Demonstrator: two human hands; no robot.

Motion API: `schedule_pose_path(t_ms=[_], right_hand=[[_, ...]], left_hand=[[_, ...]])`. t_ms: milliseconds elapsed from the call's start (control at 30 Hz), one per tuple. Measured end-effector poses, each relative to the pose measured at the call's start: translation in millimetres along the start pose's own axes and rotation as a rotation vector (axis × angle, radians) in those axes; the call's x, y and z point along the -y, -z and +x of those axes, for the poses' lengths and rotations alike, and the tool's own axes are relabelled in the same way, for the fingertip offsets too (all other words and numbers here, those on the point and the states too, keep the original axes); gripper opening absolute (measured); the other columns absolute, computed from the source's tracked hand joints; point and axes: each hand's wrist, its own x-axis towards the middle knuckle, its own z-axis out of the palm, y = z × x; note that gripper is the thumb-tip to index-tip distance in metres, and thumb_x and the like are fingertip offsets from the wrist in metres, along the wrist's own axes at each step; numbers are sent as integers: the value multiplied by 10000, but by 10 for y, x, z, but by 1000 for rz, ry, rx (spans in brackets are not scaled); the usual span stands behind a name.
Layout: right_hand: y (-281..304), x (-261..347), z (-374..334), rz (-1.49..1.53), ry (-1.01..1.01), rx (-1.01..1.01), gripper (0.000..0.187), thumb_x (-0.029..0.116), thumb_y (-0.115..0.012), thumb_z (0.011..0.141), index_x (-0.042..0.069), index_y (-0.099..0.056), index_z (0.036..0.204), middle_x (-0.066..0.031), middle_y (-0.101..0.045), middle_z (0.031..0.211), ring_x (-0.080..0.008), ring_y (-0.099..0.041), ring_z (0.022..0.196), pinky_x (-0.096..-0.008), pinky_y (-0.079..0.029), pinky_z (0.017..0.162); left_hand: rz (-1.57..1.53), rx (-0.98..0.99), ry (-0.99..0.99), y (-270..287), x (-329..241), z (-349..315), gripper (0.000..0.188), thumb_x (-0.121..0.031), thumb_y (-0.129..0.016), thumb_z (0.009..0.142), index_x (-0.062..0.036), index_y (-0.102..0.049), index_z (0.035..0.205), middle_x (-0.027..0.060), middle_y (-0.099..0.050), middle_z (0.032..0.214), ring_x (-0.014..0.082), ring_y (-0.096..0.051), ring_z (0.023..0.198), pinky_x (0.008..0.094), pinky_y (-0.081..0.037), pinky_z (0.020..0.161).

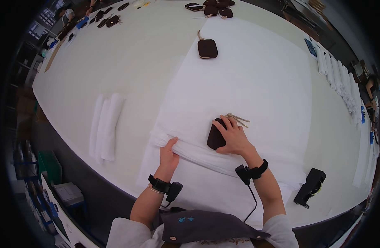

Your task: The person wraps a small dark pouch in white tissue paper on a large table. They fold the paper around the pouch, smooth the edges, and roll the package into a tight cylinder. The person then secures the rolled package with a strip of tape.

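Observation:
Wide white sheets (pixel 256 78) of thin paper-like or cloth-like material lie spread over the table in front of me. Their near part is gathered into a loose fold (pixel 206 159) running crosswise. My left hand (pixel 168 156) pinches the left end of this fold, thumb on top and the other fingers largely hidden. A dark brown zip pouch (pixel 215 138) with a beige cord tassel (pixel 238 118) rests on the sheet just beyond the fold. Over it lies my right hand (pixel 234 140), gripping it with fingers at the far edge and thumb at the near one. Farther off, a similar pouch (pixel 207 48) lies on the sheet.
White rolls (pixel 107 128) lie at left, and several more (pixel 336 74) line the right side near a phone (pixel 310 47). A black tape dispenser (pixel 310 187) stands near right. More brown pouches (pixel 210 9) sit at the far edge. Another person (pixel 67 16) is far left.

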Motion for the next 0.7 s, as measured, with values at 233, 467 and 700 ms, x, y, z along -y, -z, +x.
schedule_pose_path(t_ms=[233,467,700], right_hand=[[-32,80,-16,-101,21,-15,1046,299,-821,513,232,-320,1429,-159,-256,1465,-386,-275,1324,-534,-407,911],[191,-379,-252,2160,335,-98,962,368,-834,637,156,-340,1434,-200,-471,1314,-342,-500,1208,-463,-527,922],[254,-66,-296,2510,636,74,1026,530,-803,658,164,-277,1459,-247,-213,1472,-517,-203,1349,-673,-358,1003]], left_hand=[[30,31,-24,-44,11,-25,362,-5,-624,827,-11,-528,1175,75,-592,1125,217,-564,1069,372,-467,944],[3,28,-48,-20,16,-7,358,16,-642,803,-5,-540,1146,82,-595,1116,215,-574,1047,362,-472,928],[36,-6,-52,2,30,18,319,-19,-604,842,20,-537,1152,89,-592,1125,225,-572,1061,380,-472,945]])
